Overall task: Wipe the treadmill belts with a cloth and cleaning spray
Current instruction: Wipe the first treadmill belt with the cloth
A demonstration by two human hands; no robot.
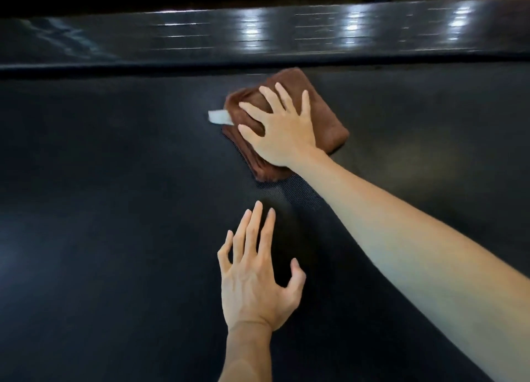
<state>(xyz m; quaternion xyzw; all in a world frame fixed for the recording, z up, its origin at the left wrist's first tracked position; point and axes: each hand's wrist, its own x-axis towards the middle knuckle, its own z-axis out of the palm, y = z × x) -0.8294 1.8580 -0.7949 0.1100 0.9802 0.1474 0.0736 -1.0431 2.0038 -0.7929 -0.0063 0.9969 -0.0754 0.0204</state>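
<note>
Pressing down with straight, spread fingers, the right hand (282, 129) lies flat on the folded brown terry cloth (324, 115) and pins it to the black textured treadmill belt (114, 181). No finger curls round the cloth. The cloth sits close to the far edge of the belt, just short of the glossy dark side rail (258, 32), with a white tag (219, 117) projecting from its left side.

The left hand (255, 278) is nearer the person, fingers straight and apart, holding nothing; whether it rests on the belt or hovers above it cannot be told.

The cloth lies beyond the left hand, well apart from it, so the right hand is the working hand. The belt's open surface extends left and right along the rail; the next stroke probably follows that axis. No spray bottle is in view.
</note>
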